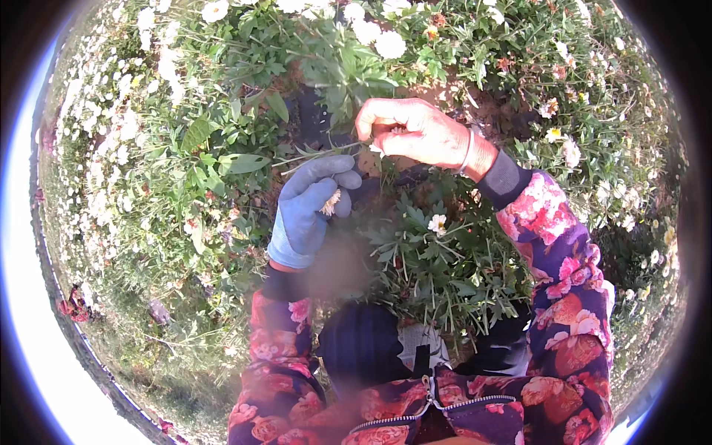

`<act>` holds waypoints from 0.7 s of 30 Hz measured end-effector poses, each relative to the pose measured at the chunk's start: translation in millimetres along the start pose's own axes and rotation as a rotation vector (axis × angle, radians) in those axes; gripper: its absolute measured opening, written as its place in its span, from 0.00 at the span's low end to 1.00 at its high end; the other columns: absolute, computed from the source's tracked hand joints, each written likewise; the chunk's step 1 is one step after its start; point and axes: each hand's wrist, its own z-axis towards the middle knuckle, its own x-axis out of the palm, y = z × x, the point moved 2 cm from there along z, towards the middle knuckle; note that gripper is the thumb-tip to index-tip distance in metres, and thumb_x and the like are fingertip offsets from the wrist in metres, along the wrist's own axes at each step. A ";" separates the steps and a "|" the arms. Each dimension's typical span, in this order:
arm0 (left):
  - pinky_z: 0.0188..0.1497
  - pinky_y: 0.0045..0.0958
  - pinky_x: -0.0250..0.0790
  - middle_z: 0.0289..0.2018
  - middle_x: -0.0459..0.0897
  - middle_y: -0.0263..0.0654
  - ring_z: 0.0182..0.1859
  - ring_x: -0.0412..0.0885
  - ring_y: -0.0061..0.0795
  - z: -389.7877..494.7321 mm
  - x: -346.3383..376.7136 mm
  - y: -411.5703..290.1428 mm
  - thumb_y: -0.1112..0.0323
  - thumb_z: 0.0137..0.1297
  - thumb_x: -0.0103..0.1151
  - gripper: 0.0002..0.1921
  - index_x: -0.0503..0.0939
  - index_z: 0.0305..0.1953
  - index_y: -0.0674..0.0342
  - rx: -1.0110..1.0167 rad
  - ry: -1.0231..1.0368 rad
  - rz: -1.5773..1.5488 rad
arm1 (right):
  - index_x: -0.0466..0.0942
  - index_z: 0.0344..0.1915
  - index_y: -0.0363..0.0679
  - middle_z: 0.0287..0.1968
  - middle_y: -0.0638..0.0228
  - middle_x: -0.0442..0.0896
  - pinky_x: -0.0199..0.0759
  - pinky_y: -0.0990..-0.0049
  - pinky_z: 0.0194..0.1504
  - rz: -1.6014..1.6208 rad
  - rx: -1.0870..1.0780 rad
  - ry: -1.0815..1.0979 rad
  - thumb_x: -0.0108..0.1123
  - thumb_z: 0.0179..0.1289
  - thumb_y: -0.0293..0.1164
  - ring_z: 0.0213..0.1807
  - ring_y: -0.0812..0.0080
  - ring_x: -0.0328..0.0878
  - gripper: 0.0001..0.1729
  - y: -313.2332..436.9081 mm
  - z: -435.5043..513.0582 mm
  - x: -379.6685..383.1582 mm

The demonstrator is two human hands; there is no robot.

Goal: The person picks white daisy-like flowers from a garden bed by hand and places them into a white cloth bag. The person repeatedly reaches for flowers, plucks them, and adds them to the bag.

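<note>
My left hand wears a blue-grey coated glove, its fingers curled around a cream flower head. Just above that glove, cut-looking thin green stems reach across toward my other hand; whether the glove grips them I cannot tell. Bare, with a pale band at the wrist, my right hand is closed with thumb and fingers together. White petals show at its fingertips, and most of that flower is hidden. Below the hands a white flower stands among green leaves.
Dense leafy plants with white blooms surround me. Dark ground sheeting and brown soil show between the rows. A pile of leafy stems lies close to my body. Something red is at the far left.
</note>
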 end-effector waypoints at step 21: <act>0.31 0.19 0.60 0.26 0.77 0.25 0.27 0.67 0.11 83.5 50.5 -164.6 0.67 0.73 0.50 0.13 0.83 0.50 0.61 0.599 -0.020 0.876 | 0.82 0.49 0.38 0.35 0.55 0.85 0.79 0.59 0.36 -0.836 0.158 0.182 0.58 0.63 0.27 0.35 0.53 0.86 0.15 -55.5 -75.8 41.1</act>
